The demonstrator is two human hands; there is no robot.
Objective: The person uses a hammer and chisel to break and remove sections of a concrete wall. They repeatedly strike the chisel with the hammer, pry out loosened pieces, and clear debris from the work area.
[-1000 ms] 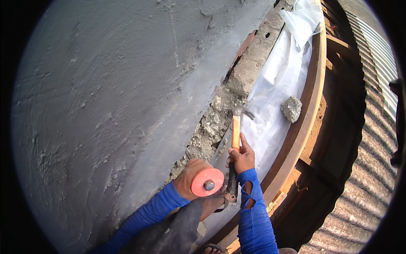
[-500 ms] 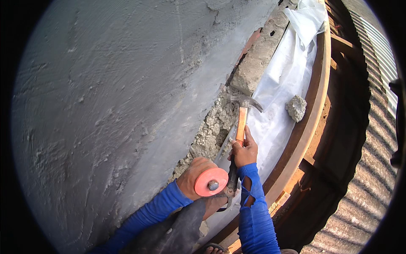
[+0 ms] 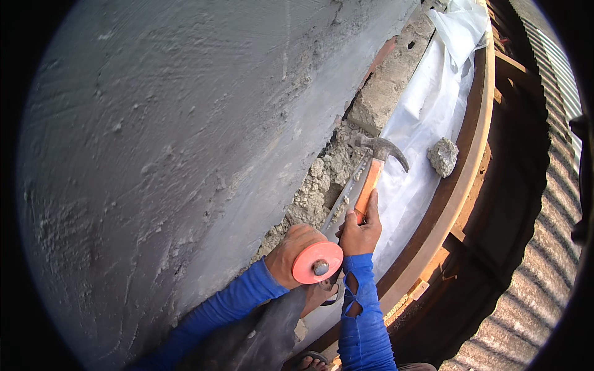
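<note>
Beside the wall, our right hand grips the hammer; nearer the wall, our left hand wraps what seems a chisel with a pink disc.

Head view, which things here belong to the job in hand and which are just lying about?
Seemingly in the work:
- hammer, in the right hand
- red-guarded tool, in the left hand
- broken masonry

Seemingly lying about:
- loose grey lump
- white sheet

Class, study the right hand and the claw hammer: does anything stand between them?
Nothing visible does: the bare right hand grips the claw hammer directly by its handle. The pink disc hides part of the left hand instead.
</note>
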